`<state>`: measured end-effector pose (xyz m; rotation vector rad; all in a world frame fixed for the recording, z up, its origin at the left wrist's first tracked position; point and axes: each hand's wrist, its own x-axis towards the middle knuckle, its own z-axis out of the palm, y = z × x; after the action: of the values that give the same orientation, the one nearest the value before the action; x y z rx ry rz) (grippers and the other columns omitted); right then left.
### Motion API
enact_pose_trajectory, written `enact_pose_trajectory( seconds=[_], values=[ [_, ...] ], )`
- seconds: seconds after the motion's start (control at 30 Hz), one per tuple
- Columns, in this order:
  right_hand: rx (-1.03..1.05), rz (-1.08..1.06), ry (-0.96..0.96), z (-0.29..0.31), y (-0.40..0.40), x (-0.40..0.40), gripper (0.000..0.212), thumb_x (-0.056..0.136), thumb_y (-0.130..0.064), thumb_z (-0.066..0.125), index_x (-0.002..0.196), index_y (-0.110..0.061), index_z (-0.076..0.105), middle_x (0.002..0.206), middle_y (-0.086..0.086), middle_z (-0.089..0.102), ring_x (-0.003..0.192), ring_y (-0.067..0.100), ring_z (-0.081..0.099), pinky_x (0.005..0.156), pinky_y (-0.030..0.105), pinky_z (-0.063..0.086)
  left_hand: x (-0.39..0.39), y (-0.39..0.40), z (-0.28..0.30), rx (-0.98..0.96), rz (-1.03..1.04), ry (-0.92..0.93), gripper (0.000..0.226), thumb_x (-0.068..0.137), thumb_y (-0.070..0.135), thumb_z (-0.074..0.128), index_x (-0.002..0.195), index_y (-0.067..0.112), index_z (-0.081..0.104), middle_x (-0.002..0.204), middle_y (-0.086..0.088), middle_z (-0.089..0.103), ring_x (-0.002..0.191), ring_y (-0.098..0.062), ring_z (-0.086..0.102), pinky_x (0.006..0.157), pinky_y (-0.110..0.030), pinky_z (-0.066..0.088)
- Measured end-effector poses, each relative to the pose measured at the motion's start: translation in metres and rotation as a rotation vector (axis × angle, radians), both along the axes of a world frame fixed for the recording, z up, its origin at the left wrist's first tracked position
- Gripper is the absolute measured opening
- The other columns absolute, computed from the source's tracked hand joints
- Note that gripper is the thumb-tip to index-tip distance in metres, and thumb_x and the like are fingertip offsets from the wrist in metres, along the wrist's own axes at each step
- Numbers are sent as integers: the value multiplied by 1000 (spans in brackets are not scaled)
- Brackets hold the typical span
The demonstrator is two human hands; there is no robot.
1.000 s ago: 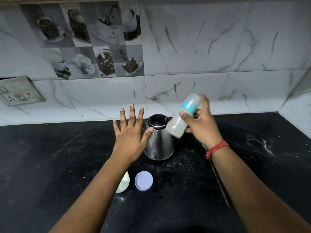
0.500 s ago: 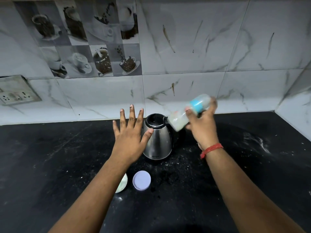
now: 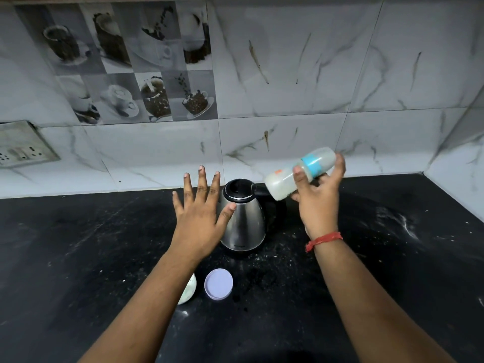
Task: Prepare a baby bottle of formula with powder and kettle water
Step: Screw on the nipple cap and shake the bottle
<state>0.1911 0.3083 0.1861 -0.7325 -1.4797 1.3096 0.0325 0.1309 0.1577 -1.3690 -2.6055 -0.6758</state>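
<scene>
My right hand (image 3: 318,203) grips a baby bottle (image 3: 285,179) with a blue collar and clear cap. The bottle lies nearly sideways in the air, its milky bottom end over the kettle's handle and its cap pointing up to the right. A steel kettle (image 3: 245,226) with a black lid stands on the black counter (image 3: 78,258) between my hands. My left hand (image 3: 201,216) hovers flat with fingers spread just left of the kettle, thumb close to its side. A pale lilac lid (image 3: 218,283) lies on the counter in front of the kettle. A white container (image 3: 189,290) is mostly hidden under my left forearm.
A marble-tiled wall (image 3: 314,87) rises behind the counter and turns a corner at the far right. A switch and socket plate (image 3: 21,146) is on the wall at left. White powder smears (image 3: 403,224) mark the counter to the right of the kettle.
My right hand has swung the bottle from steeply tilted to nearly sideways, moving up and to the right. My left hand has stayed spread beside the kettle.
</scene>
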Motion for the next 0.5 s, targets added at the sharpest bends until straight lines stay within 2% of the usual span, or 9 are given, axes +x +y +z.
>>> enact_pose_trajectory(
  seconds=[0.03,0.07,0.13,0.2,0.27,0.33,0.4,0.43,0.5],
  values=[
    [15,22,-24,1,-1,-1,74,90,-29,76,141,-46,26,108,-4,68,90,18,75,69,43,64,1,0,0,-7,-2,2,86,86,85,-6,161,42,-10,169,8,-27,155,-25,-29,125,-64,-5],
    [63,92,-129,0,-2,-3,74,87,-31,78,141,-44,28,108,0,69,90,22,75,66,42,63,0,0,-1,-10,-1,4,86,86,85,-7,160,42,-11,169,8,-27,155,-25,-30,125,-64,-5],
    [139,184,-279,-1,-7,-4,80,78,-44,79,141,-48,30,109,2,71,90,22,74,70,46,64,-2,1,1,-5,5,-3,88,85,85,-8,161,41,-11,169,7,-27,154,-24,-30,125,-64,-5],
    [107,75,-185,3,-9,-3,79,77,-50,76,141,-48,30,107,1,72,88,20,74,72,52,63,-3,1,1,-2,12,-6,89,85,85,-8,161,40,-9,169,7,-27,155,-25,-29,125,-63,-5],
    [62,9,-66,5,-4,-1,81,85,-39,77,147,-44,25,114,6,69,90,20,74,69,50,64,-2,1,2,-2,12,0,89,85,85,-8,162,40,-8,169,7,-26,155,-25,-29,125,-63,-5],
    [50,136,-149,11,-2,-2,88,87,-29,78,151,-48,21,117,8,66,94,21,73,66,45,65,-2,0,2,-4,6,5,89,85,85,-8,162,39,-7,169,7,-26,155,-25,-29,125,-63,-6],
    [88,251,-259,13,-1,-1,88,86,-28,79,149,-54,23,115,5,67,97,21,73,68,45,65,-3,0,3,-1,5,-3,89,86,85,-7,162,39,-7,169,8,-27,155,-25,-30,125,-63,-6],
    [73,223,-237,14,0,0,83,87,-29,79,147,-53,27,114,5,67,97,23,73,68,46,65,-3,0,3,2,8,-8,89,86,85,-6,162,39,-7,168,8,-28,154,-24,-30,125,-62,-7],
    [-2,73,-55,16,1,2,76,88,-28,77,145,-47,30,114,8,65,97,27,73,66,47,64,-3,0,4,-4,14,-7,89,85,86,-8,162,40,-9,167,9,-30,154,-23,-32,125,-61,-8]
  ],
)
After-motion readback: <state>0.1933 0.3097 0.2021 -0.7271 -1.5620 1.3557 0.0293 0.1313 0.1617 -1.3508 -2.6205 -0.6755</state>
